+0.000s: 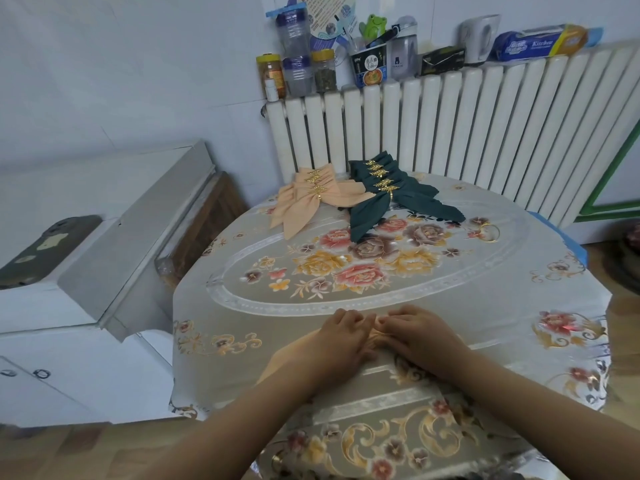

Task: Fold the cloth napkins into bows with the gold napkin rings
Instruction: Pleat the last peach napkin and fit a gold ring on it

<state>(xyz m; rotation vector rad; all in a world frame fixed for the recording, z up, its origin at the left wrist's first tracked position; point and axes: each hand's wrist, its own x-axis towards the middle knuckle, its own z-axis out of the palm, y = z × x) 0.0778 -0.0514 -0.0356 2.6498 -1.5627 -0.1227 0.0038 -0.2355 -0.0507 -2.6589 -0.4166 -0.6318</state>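
A peach cloth napkin (pixel 372 341) is gathered between the two hands at the near middle of the tabletop (pixel 242 306), which is covered with a flowered cloth. The left hand (pixel 341 336) and the right hand (pixel 420 332) are set side by side with their fingertips meeting, and the fingers of both are curled down onto the bunched fabric. The napkin's centre is judged to be pinched into pleats there, so that a ring can be slid over it. Most of the napkin is hidden under the hands and wrists; only a small puckered patch between them and a flatter flap (pixel 277 362) beside the left wrist can be made out.

One loose gold napkin ring (pixel 489 232) is left lying on the right side of the tabletop, well apart from the hands. It is probably kept there for this napkin. No ring can be seen in either hand.

Finished bows are stacked at the far edge, out of the working space: a pile of peach bows (pixel 308 199) on the left and a pile of dark green bows (pixel 388 192) just beside it, the two piles touching. Each bow is cinched at its middle by a gold ring. By this evidence the task is judged to be well advanced.

A white radiator (pixel 485 126) stands behind the tabletop, with jars and bottles lined along its top.
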